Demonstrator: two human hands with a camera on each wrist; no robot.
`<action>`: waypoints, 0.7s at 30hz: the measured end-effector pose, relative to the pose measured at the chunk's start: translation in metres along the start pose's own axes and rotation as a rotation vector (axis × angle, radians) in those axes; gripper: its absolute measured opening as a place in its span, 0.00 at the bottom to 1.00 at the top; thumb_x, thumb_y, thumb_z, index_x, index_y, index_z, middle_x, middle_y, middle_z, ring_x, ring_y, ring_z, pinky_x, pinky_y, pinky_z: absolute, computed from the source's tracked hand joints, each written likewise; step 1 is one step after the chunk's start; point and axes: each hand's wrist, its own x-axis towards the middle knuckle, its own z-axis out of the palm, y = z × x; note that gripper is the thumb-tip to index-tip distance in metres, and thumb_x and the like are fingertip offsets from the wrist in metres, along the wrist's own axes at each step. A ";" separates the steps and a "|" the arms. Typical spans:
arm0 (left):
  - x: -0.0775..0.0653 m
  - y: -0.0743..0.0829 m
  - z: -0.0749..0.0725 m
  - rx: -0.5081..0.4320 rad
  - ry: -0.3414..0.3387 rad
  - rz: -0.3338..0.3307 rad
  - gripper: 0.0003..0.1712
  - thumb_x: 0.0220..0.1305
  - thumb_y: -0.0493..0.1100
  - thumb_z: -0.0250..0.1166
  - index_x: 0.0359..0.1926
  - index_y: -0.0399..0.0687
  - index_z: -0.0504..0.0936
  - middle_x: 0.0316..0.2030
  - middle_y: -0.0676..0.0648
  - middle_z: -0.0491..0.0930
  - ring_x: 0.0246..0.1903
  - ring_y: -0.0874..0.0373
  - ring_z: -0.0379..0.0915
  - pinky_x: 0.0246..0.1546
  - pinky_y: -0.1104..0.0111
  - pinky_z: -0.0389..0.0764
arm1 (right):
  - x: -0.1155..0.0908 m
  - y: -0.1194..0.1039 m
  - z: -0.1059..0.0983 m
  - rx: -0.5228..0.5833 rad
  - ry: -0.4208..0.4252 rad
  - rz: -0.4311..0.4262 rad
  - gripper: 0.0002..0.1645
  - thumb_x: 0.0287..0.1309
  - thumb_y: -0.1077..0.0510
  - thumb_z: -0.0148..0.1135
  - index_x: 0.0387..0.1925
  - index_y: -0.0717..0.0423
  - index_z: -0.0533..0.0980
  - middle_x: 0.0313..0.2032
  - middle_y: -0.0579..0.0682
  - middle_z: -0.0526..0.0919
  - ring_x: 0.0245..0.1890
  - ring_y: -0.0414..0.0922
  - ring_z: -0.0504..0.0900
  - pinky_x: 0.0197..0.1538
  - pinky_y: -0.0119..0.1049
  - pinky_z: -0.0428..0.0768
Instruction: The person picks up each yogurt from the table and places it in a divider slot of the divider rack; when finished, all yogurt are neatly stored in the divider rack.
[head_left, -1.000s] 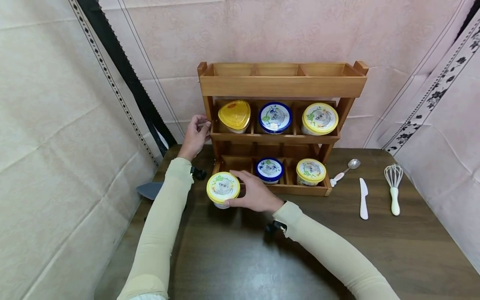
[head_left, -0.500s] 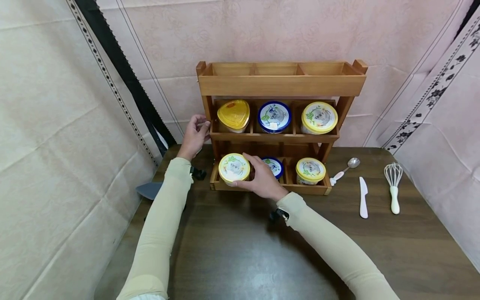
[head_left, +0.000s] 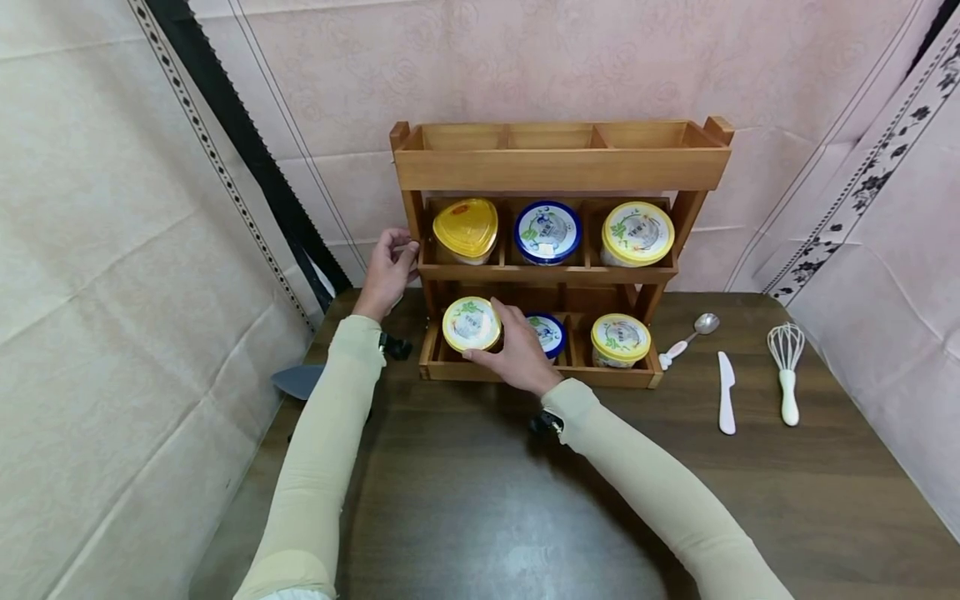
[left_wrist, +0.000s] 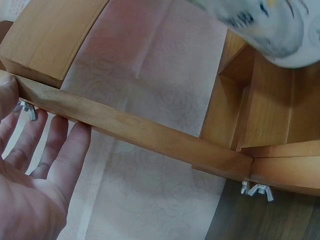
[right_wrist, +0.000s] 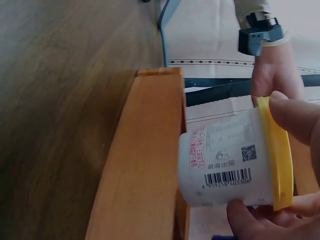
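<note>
My right hand holds a white tub with a yellow lid at the left compartment of the bottom tier of a wooden rack. In the right wrist view the tub leans over the tier's front board, thumb and fingers around its lid end. My left hand grips the rack's left side post, thumb above and fingertips along its underside. Beside the held tub sit a blue-lidded tub, partly hidden by my right hand, and another yellow-lidded tub.
The middle tier bears a tub with a yellow rounded-triangle lid, a blue-lidded tub and a yellow-lidded tub. Right of the rack lie a spoon, a white knife and a whisk. A grey-blue blade lies at left.
My right hand has carried the yellow-lidded tub from in front of the rack up and back into the bottom-left compartment area. My left hand stays on the post.
</note>
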 end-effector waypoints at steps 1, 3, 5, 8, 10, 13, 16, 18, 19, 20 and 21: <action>0.000 0.000 0.000 0.000 0.003 -0.001 0.22 0.70 0.57 0.58 0.59 0.57 0.69 0.59 0.49 0.69 0.56 0.52 0.72 0.54 0.48 0.80 | 0.001 0.001 0.002 -0.007 0.000 0.004 0.65 0.47 0.32 0.74 0.77 0.49 0.51 0.67 0.53 0.66 0.62 0.49 0.71 0.65 0.49 0.73; 0.000 0.001 0.000 0.003 0.004 -0.003 0.22 0.70 0.58 0.58 0.60 0.57 0.69 0.59 0.49 0.69 0.57 0.52 0.72 0.54 0.48 0.80 | 0.004 0.001 0.004 -0.016 -0.005 0.005 0.65 0.47 0.33 0.74 0.77 0.51 0.51 0.68 0.54 0.65 0.62 0.50 0.71 0.65 0.50 0.73; 0.000 0.001 0.000 0.007 0.007 -0.002 0.22 0.70 0.58 0.58 0.60 0.57 0.69 0.59 0.49 0.69 0.56 0.53 0.72 0.54 0.48 0.80 | 0.006 0.001 0.006 -0.030 -0.014 0.006 0.64 0.48 0.33 0.74 0.77 0.52 0.51 0.68 0.55 0.66 0.62 0.50 0.70 0.65 0.50 0.73; 0.000 0.002 0.000 0.009 0.008 -0.003 0.22 0.71 0.57 0.57 0.60 0.57 0.69 0.59 0.49 0.69 0.56 0.53 0.72 0.54 0.48 0.81 | 0.009 -0.002 0.008 -0.039 -0.028 0.013 0.63 0.49 0.34 0.74 0.76 0.55 0.52 0.67 0.56 0.66 0.62 0.51 0.71 0.65 0.51 0.73; 0.000 0.002 0.000 0.008 0.010 -0.004 0.22 0.71 0.57 0.57 0.60 0.57 0.69 0.59 0.49 0.69 0.56 0.53 0.72 0.54 0.48 0.81 | 0.009 -0.004 0.009 -0.047 -0.035 0.022 0.62 0.50 0.35 0.74 0.76 0.56 0.52 0.66 0.57 0.67 0.62 0.52 0.71 0.65 0.51 0.74; 0.000 0.004 0.000 0.010 0.010 -0.009 0.21 0.71 0.56 0.57 0.60 0.56 0.69 0.59 0.49 0.69 0.57 0.53 0.73 0.54 0.49 0.81 | 0.010 -0.003 0.012 -0.066 -0.048 0.036 0.62 0.51 0.36 0.73 0.75 0.58 0.53 0.66 0.58 0.68 0.62 0.53 0.71 0.65 0.51 0.73; -0.001 0.004 0.000 0.011 0.008 -0.007 0.21 0.72 0.56 0.57 0.60 0.56 0.69 0.59 0.49 0.69 0.57 0.53 0.73 0.54 0.49 0.81 | 0.011 -0.001 0.015 -0.081 -0.067 0.047 0.62 0.51 0.35 0.73 0.75 0.60 0.53 0.65 0.60 0.68 0.62 0.54 0.71 0.66 0.51 0.72; -0.001 0.003 0.000 0.010 0.007 -0.004 0.21 0.72 0.56 0.57 0.60 0.56 0.69 0.59 0.49 0.70 0.56 0.52 0.73 0.54 0.48 0.81 | 0.011 -0.001 0.016 -0.093 -0.077 0.053 0.62 0.52 0.35 0.72 0.75 0.60 0.53 0.65 0.60 0.69 0.62 0.54 0.72 0.66 0.51 0.72; -0.001 0.003 0.000 0.009 0.007 -0.002 0.20 0.72 0.56 0.57 0.60 0.56 0.69 0.59 0.49 0.70 0.56 0.52 0.73 0.54 0.48 0.80 | 0.012 0.000 0.017 -0.100 -0.081 0.056 0.62 0.52 0.35 0.72 0.75 0.61 0.53 0.65 0.60 0.69 0.62 0.54 0.72 0.66 0.51 0.73; -0.001 0.003 0.000 0.009 0.006 -0.001 0.20 0.72 0.55 0.57 0.60 0.56 0.69 0.59 0.49 0.70 0.56 0.52 0.73 0.55 0.47 0.80 | 0.012 0.000 0.018 -0.106 -0.084 0.057 0.62 0.51 0.34 0.72 0.75 0.61 0.53 0.64 0.60 0.70 0.61 0.54 0.72 0.66 0.50 0.73; -0.001 0.002 0.000 0.007 0.007 0.001 0.20 0.72 0.55 0.57 0.60 0.56 0.69 0.59 0.49 0.70 0.56 0.52 0.73 0.55 0.47 0.80 | 0.013 0.000 0.019 -0.118 -0.087 0.058 0.63 0.52 0.34 0.72 0.75 0.62 0.53 0.63 0.60 0.70 0.61 0.54 0.73 0.65 0.50 0.73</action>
